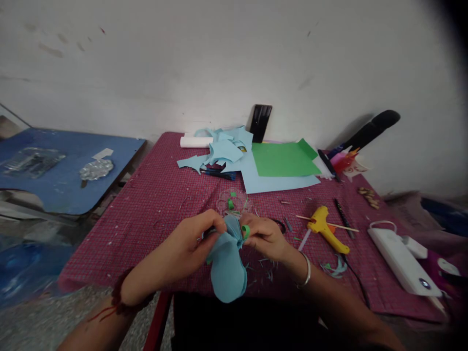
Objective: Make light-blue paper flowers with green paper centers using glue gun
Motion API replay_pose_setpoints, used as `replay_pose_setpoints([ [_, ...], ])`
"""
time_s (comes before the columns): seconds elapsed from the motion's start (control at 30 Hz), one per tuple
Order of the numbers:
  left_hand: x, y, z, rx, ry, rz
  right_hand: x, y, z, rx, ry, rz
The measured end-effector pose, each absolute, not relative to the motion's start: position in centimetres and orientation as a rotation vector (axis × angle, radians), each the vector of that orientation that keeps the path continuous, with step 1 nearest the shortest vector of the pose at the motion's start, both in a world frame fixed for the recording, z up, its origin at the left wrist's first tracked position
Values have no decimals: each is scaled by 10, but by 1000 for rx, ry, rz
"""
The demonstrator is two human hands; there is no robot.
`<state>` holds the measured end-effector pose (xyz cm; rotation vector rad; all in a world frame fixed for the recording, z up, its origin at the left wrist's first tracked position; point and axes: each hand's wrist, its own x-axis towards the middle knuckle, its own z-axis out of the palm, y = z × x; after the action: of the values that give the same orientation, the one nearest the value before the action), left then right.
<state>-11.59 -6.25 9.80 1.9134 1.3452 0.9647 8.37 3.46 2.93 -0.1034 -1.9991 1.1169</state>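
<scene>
Both my hands meet over the near edge of a table covered in a red checked cloth [153, 204]. My left hand [190, 243] pinches the gathered top of a light blue paper piece [226, 268], which hangs down toward me. My right hand [265, 236] is closed on the same gathered spot, where a small green paper strip [245, 230] curls around it. A bangle sits on my right wrist.
A yellow glue gun [325, 226] lies to the right of my hands, with a white power strip [400, 261] further right. Green paper [283, 160], a blue sheet [266, 183] and blue cut-outs [223, 148] lie at the back. A blue table [66, 170] stands left.
</scene>
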Motion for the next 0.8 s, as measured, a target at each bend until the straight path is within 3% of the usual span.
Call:
replay_pose_setpoints([
  [0.23,-102,-64,82,2365,1856,992,85,34,43,-98,-2179,893],
  [0.5,-99,-67,86,1619,1508,949,89,31,46,-184,-2326,697],
  [0.8,-99,-62,83,1530,1573,906,89,31,46,-188,-2387,657],
])
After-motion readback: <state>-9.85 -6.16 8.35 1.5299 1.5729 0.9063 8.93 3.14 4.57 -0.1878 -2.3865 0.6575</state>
